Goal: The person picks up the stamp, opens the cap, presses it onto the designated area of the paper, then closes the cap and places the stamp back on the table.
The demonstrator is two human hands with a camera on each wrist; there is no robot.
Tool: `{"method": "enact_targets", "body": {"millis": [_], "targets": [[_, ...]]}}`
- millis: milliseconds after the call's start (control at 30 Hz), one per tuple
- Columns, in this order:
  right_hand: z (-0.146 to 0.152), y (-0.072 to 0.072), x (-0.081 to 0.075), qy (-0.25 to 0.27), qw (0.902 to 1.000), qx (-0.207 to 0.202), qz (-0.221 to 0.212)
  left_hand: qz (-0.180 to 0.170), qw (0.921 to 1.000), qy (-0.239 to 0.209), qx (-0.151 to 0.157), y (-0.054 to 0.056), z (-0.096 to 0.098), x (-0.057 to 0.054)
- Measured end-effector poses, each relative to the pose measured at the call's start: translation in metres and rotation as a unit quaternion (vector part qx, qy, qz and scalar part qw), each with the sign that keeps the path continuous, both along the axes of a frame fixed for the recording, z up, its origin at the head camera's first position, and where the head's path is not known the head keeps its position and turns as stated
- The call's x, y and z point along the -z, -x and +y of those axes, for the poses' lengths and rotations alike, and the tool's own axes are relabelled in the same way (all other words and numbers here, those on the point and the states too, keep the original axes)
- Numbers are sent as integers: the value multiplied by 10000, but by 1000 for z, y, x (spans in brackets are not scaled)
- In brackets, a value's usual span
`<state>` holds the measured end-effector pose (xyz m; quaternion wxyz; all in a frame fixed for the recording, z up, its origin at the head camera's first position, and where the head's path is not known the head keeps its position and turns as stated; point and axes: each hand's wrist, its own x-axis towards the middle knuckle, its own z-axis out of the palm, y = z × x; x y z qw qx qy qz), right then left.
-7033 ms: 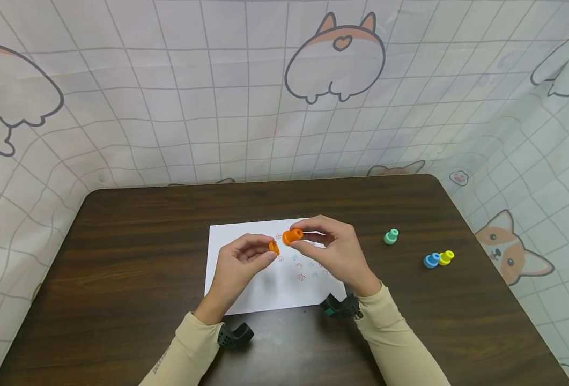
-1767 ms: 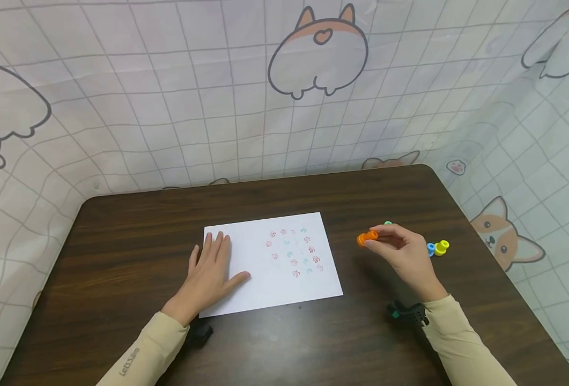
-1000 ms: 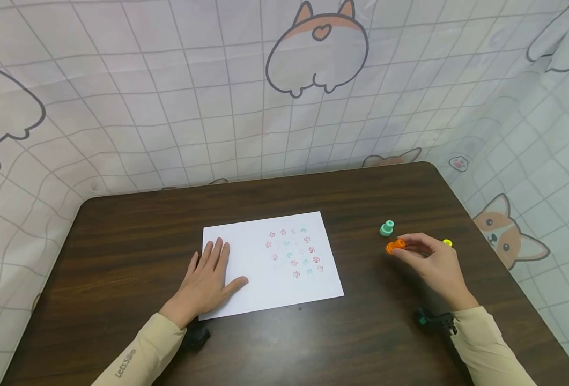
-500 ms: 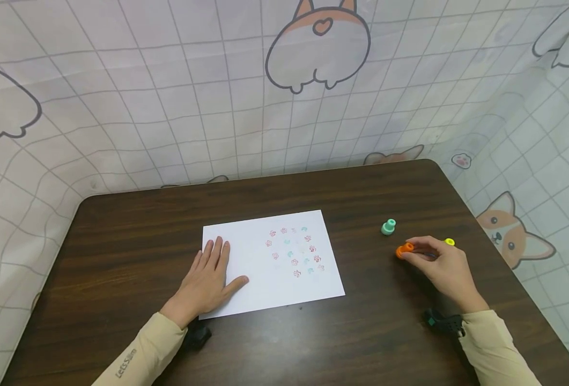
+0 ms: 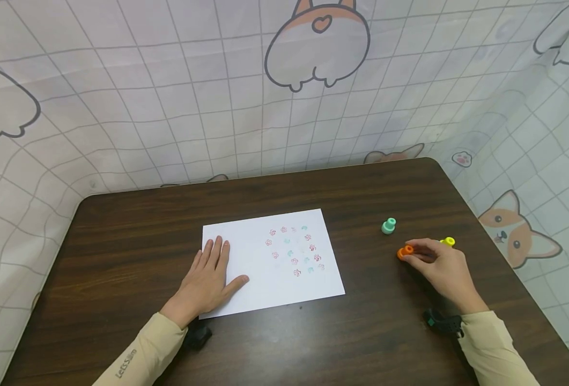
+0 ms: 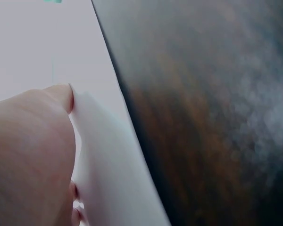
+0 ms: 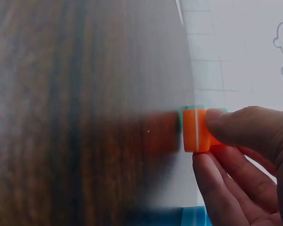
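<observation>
My right hand (image 5: pixel 441 271) pinches a small orange stamp (image 5: pixel 405 252) at the right of the table, between thumb and fingertips. In the right wrist view, a thin pale seam rings the base of the orange stamp (image 7: pixel 196 132), which is upright at the tabletop. Whether its base fully rests there I cannot tell. My left hand (image 5: pixel 202 281) lies flat with fingers spread on the left part of a white sheet of paper (image 5: pixel 260 284). Red and green stamped prints (image 5: pixel 294 261) cover the sheet's right half.
A mint-green stamp (image 5: pixel 388 226) stands just behind the orange one. Past my right hand is a yellow stamp (image 5: pixel 448 242), partly covered. The blue stamp (image 7: pixel 194 216) shows only in the right wrist view. A patterned white cloth (image 5: pixel 192 107) hangs behind the dark wooden table (image 5: pixel 134 230).
Both hands held orange parts apart over the paper earlier; now the left lies on the sheet. My right hand has carried the joined orange stamp rightward and down to the table.
</observation>
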<state>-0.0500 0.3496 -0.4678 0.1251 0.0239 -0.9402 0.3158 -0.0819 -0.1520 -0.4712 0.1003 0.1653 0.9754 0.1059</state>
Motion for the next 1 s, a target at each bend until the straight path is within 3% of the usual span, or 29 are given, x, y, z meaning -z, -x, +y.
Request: {"method": "enact_targets", "body": {"millis": [400,1000], "targets": [[1,-3,-4,-455,9988,198,-9,-1,10000,-33,-21,1,-1,4],[7,-6,-6,-398,9981,407,-253,-135,9999,-20,-12,0,1,-2]]}}
